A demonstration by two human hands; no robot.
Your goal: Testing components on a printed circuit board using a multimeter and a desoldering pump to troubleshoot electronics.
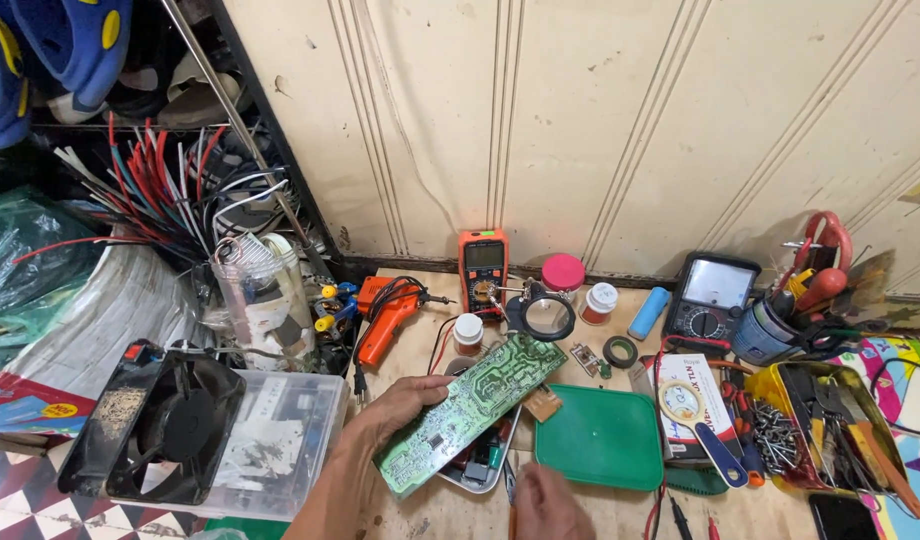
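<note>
A green circuit board (470,412) sits tilted above the wooden bench, solder side up, running from lower left to upper right. Its upper right end lies just below a round magnifier (547,316) on a small stand. The left hand (395,408) holds the board along its left edge, fingers curled up against the edge and thumb tucked behind; the hand is closed on the board, not spread. Beneath the board's lower end a shallow tray (483,481) with small parts shows partly.

The right hand (548,505) is low at the bottom edge of the view, just right of the board's lower end and apart from it. Only its back shows; whether the fingers are spread or pinched cannot be told.

Right of the board, touching nothing held, lies a green square lid (602,439). Behind the board, against the wall: an orange soldering gun (388,310), an orange multimeter (483,265), a pink-capped jar (563,273), a white-capped jar (600,301), a blue cylinder (649,312), a black roll of tape (620,350) and a black analog meter (714,297).

Far right: a yellow tray (780,385) of screws and hand tools. Far left: a black fan (160,425) leaning on a clear plastic box (290,430), with a bundle of coloured wires (155,190) above.
</note>
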